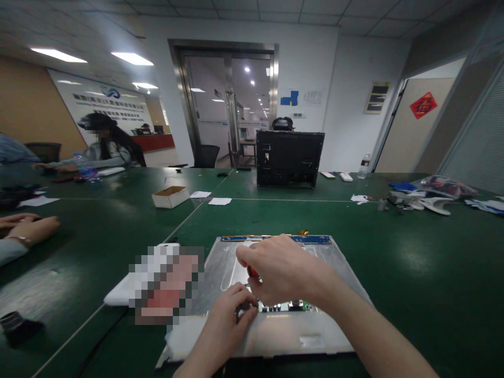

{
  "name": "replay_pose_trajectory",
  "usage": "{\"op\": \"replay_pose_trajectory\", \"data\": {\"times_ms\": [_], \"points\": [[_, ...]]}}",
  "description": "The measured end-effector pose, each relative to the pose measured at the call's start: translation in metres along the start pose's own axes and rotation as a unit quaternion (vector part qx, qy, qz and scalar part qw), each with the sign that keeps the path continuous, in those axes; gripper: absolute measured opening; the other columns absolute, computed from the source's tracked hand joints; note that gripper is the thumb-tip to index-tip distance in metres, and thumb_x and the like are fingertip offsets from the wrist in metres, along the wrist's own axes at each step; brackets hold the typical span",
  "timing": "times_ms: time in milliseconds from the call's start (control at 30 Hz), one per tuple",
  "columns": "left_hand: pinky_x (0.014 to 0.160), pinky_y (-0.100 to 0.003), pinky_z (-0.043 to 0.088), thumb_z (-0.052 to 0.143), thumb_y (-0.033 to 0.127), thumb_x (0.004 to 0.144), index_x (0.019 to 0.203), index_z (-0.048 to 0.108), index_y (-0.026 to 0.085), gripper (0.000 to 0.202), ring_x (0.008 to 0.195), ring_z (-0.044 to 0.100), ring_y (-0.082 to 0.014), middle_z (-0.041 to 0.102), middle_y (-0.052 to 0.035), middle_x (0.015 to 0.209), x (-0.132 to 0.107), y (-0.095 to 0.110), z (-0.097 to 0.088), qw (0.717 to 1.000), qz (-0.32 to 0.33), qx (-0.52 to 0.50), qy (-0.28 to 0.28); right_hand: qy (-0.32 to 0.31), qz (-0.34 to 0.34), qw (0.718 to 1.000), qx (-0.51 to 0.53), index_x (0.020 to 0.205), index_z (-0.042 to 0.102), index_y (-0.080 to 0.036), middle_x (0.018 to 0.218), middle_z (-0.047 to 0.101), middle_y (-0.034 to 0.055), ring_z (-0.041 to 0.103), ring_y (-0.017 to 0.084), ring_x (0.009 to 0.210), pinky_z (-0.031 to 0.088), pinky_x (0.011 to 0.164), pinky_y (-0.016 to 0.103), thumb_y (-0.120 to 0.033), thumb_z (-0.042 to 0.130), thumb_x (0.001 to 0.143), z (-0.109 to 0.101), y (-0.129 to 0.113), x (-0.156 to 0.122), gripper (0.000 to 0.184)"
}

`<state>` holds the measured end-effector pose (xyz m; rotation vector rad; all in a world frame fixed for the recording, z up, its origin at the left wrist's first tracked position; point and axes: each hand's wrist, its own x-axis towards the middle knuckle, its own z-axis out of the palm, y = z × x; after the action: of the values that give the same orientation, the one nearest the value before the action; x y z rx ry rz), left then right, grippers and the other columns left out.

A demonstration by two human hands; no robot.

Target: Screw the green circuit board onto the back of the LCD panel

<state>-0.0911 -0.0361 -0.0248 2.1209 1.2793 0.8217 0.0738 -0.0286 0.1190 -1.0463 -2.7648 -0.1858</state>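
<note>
A flat metal display panel (338, 262) lies on the table in front of me, with a blue strip board (315, 240) along its far edge. A green circuit board (306, 306) shows partly in its lower middle, under my hands. My right hand (285, 268) is wrapped round the red and black handle of a screwdriver (252, 271), held over the panel; most of the handle is hidden by the fingers. Just below it, my left hand (228, 317) pinches close to the board. Something dark shows between its fingers, too small to name.
Left of the panel lie a white object (122, 291) and a blurred-out reddish item (169, 294). Farther off stand a small open box (170, 197), a black monitor back (290, 159) and a bottle (364, 166). Another person's hands (33, 231) rest at the left.
</note>
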Motion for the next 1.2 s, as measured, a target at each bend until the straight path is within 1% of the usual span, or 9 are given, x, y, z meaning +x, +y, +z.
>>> {"op": "replay_pose_trajectory", "data": {"times_ms": [167,267,400,533,667,767,900,1133,1200], "points": [[0.068,-0.029,0.043,0.052,0.016,0.074,0.074,0.064,0.019,0.013,0.075,0.057,-0.0204,0.063,-0.0047,0.081,-0.001,0.003,-0.001,0.999,-0.016,0.029,-0.005,0.007,0.035,0.999,0.001,0.082,0.061,-0.02,0.071,0.069,0.0038,0.063,0.018,0.063,0.024,0.046,0.026,-0.049,0.05,0.086,0.0,-0.002,0.004,0.031],[0.069,-0.029,0.043,0.052,0.016,0.075,0.074,0.064,0.019,0.013,0.077,0.058,-0.0203,0.063,-0.0044,0.082,-0.001,0.002,-0.001,1.0,-0.009,0.025,-0.012,0.011,0.037,0.999,-0.009,0.079,0.062,-0.02,0.069,0.069,0.0037,0.063,0.018,0.062,0.023,0.046,0.026,-0.041,0.049,0.087,0.001,-0.002,0.005,0.026],[0.07,-0.03,0.044,0.051,0.017,0.076,0.077,0.065,0.019,0.014,0.079,0.058,-0.0205,0.063,-0.0048,0.085,-0.001,-0.002,0.0,1.0,0.003,0.008,-0.002,0.022,0.006,1.0,-0.003,0.087,0.059,-0.019,0.074,0.069,0.0026,0.061,0.017,0.059,0.021,0.043,0.026,-0.031,0.055,0.078,0.002,0.0,0.002,0.015],[0.071,-0.03,0.045,0.053,0.018,0.076,0.075,0.065,0.019,0.013,0.079,0.059,-0.0211,0.064,-0.0048,0.083,-0.001,-0.003,0.001,1.0,0.012,0.005,0.011,0.015,-0.016,1.0,0.016,0.086,0.058,-0.019,0.075,0.069,0.0017,0.06,0.016,0.059,0.02,0.042,0.026,-0.036,0.059,0.075,0.001,0.0,-0.001,0.02],[0.068,-0.029,0.044,0.054,0.017,0.073,0.073,0.066,0.02,0.012,0.073,0.059,-0.0203,0.064,-0.0039,0.077,-0.001,0.001,0.0,1.0,-0.014,0.024,0.012,0.006,0.031,0.999,0.007,0.082,0.063,-0.02,0.071,0.07,0.0041,0.062,0.018,0.062,0.024,0.046,0.026,-0.049,0.051,0.085,-0.001,-0.001,0.003,0.032],[0.067,-0.028,0.044,0.051,0.015,0.074,0.074,0.065,0.019,0.014,0.074,0.059,-0.0192,0.063,-0.0038,0.08,-0.001,0.002,0.0,1.0,-0.007,0.011,0.0,0.003,0.041,0.999,-0.01,0.085,0.063,-0.019,0.074,0.07,0.0058,0.062,0.018,0.063,0.026,0.047,0.027,-0.041,0.05,0.086,0.0,-0.001,0.004,0.027],[0.069,-0.029,0.044,0.047,0.013,0.075,0.076,0.064,0.018,0.017,0.078,0.058,-0.0194,0.062,-0.0048,0.084,-0.001,0.001,0.001,1.0,0.006,0.0,-0.004,-0.003,0.026,1.0,-0.003,0.093,0.06,-0.017,0.078,0.07,0.0055,0.061,0.017,0.062,0.025,0.046,0.026,-0.03,0.055,0.078,-0.003,0.0,0.002,0.02],[0.068,-0.029,0.043,0.048,0.013,0.073,0.074,0.062,0.019,0.016,0.076,0.057,-0.02,0.062,-0.0043,0.08,0.0,0.005,-0.002,1.0,-0.009,0.025,-0.001,-0.007,0.044,0.999,0.008,0.079,0.063,-0.019,0.069,0.068,0.004,0.061,0.017,0.063,0.026,0.049,0.026,-0.049,0.051,0.085,-0.004,0.001,0.004,0.033],[0.069,-0.029,0.043,0.047,0.013,0.073,0.073,0.062,0.019,0.015,0.077,0.057,-0.0201,0.061,-0.0042,0.081,0.0,0.007,-0.003,1.0,-0.009,0.022,-0.01,-0.008,0.052,0.999,0.001,0.078,0.063,-0.019,0.068,0.068,0.0036,0.061,0.016,0.063,0.025,0.049,0.026,-0.045,0.051,0.087,-0.003,0.001,0.004,0.03]]}}
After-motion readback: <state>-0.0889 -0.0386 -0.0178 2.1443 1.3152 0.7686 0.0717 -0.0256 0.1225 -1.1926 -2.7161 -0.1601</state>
